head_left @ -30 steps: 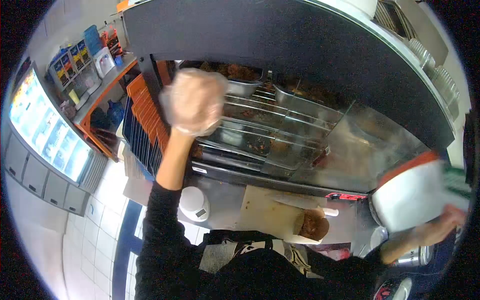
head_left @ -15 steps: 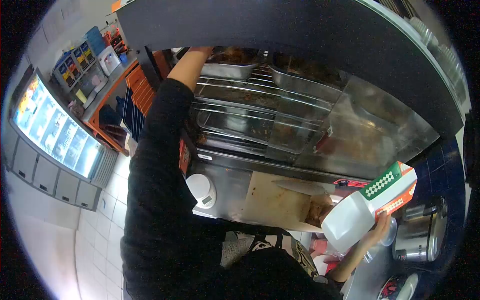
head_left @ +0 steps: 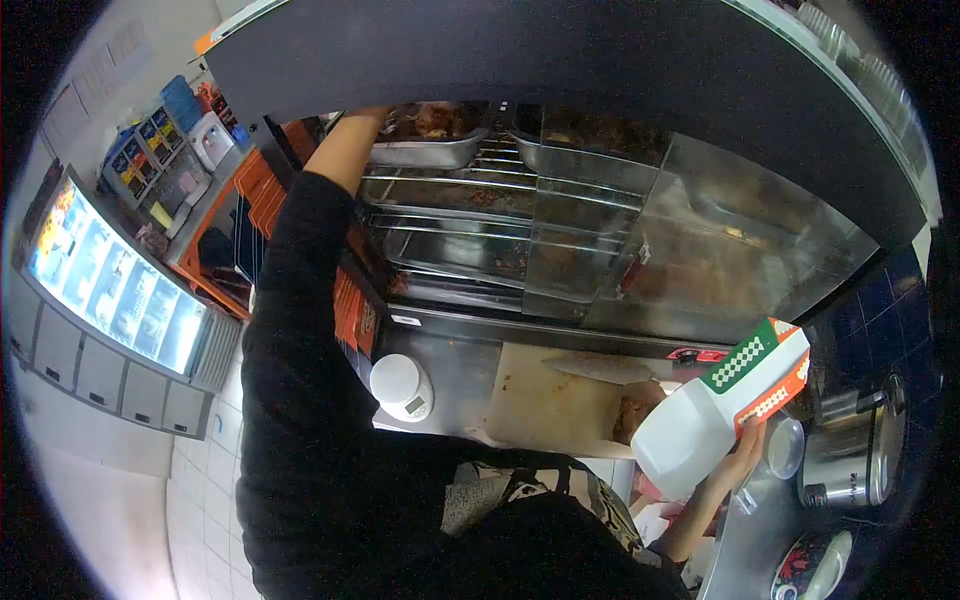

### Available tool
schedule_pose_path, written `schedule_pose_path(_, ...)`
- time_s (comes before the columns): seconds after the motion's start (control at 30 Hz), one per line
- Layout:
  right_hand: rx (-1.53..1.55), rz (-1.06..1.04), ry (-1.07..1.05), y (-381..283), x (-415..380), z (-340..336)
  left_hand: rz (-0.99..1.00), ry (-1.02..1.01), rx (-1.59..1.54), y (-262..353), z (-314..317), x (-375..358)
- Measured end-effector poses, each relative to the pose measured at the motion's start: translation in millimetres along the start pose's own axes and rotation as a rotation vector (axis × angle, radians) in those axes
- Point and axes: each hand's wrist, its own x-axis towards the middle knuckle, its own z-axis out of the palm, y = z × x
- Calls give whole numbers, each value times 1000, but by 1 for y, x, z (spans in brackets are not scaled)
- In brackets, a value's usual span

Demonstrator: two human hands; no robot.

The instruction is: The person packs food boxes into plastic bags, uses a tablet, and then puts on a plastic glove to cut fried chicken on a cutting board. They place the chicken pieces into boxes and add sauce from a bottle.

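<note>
My left hand (head_left: 370, 120) reaches into the upper part of a glass-fronted food cabinet (head_left: 460, 322), at the left end of a metal tray (head_left: 430, 153) holding browned meat (head_left: 438, 122). The cabinet's dark top panel hides its fingers. In my right hand (head_left: 746, 450) is an open paper takeaway box (head_left: 686, 436), white inside with green and orange patterned flaps, gripped by its lower right side. The box looks unfilled and tilts over the corner of a cutting board (head_left: 530, 410). Partly behind it lies a piece of browned meat (head_left: 630, 414).
A knife (head_left: 598, 369) lies along the board's far edge. Left of the board stands a white kitchen scale (head_left: 400, 388). A second tray (head_left: 600, 170) sits behind glass on the rack. At the right are a steel cooker (head_left: 845, 455) and a clear plastic container (head_left: 786, 448).
My left forearm has drawn slightly left, and more meat shows in the tray. The box in my right hand has shifted a little left. The whole view has turned slightly.
</note>
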Motion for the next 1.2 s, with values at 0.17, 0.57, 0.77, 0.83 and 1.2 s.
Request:
schedule_pose_path(0.17, -12, -2, -5, -2, -3, 9, -4, -19, -27, -9, 5, -11)
schedule_pose_path(0.57, 203, 224, -207, 15, -45, 101, 62, -63, -109, -29, 26, -42)
schedule_pose_path(0.77, 589, 628, -486, 31, -74, 131, -2, -60, -71, -8, 4, -68)
schedule_pose_path(0.83, 567, 802, -502, 25, -82, 134, -3, 55, 126, -29, 30, -39)
schedule_pose_path(1.2, 458, 892, -490, 42, -103, 120, 100, -12, -223, -4, 5, -71)
